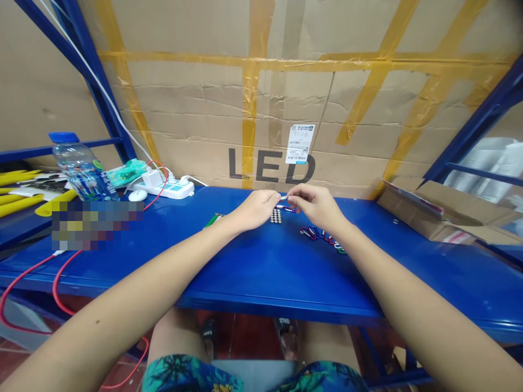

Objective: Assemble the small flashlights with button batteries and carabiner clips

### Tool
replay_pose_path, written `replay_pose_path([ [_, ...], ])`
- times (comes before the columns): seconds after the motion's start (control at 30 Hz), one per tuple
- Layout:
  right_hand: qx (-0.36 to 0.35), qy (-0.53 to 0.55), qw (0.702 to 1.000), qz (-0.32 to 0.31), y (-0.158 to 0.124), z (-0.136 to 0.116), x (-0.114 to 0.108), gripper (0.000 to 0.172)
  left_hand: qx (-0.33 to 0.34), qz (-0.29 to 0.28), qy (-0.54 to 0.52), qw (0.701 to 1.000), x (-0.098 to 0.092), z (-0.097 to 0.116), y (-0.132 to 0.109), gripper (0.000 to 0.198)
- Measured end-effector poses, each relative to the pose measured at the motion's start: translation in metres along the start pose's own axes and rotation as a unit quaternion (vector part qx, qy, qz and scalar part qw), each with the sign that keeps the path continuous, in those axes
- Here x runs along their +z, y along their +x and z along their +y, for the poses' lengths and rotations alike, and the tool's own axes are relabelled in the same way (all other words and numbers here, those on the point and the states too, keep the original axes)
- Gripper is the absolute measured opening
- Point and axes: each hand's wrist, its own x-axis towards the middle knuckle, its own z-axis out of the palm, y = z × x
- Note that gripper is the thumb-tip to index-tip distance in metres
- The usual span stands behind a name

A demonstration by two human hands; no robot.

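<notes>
My left hand (257,208) and my right hand (316,206) meet over the blue metal table (261,272), fingers pinched together on a small silvery part (285,197) held between them. Just below the fingertips lies a small red and blue piece (288,209). A cluster of small silver button-like pieces (276,216) sits under my left hand. Several coloured clips (322,238) lie in a pile beside my right wrist. A green item (212,220) lies left of my left wrist.
A taped cardboard wall marked LED (272,166) backs the table. At the left stand a water bottle (81,171), a white power strip (169,188) with plugs and a red cable (61,267). An open cardboard box (445,212) sits at the right.
</notes>
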Motion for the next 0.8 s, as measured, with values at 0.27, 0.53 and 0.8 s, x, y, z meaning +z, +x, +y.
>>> replay_pose_path([
  [0.27,-0.015,-0.092,0.993,-0.065,-0.001,0.001,-0.004,0.017,-0.023,0.002,-0.02,1.0,0.004,-0.002,0.001,0.022],
  [0.53,-0.016,-0.103,0.985,-0.139,-0.008,0.002,-0.012,0.02,0.028,-0.038,-0.045,0.998,0.01,-0.004,-0.006,0.008],
  [0.8,0.084,0.015,0.982,-0.169,-0.01,-0.004,-0.008,0.019,0.12,0.006,0.024,0.992,0.015,-0.006,-0.009,0.01],
])
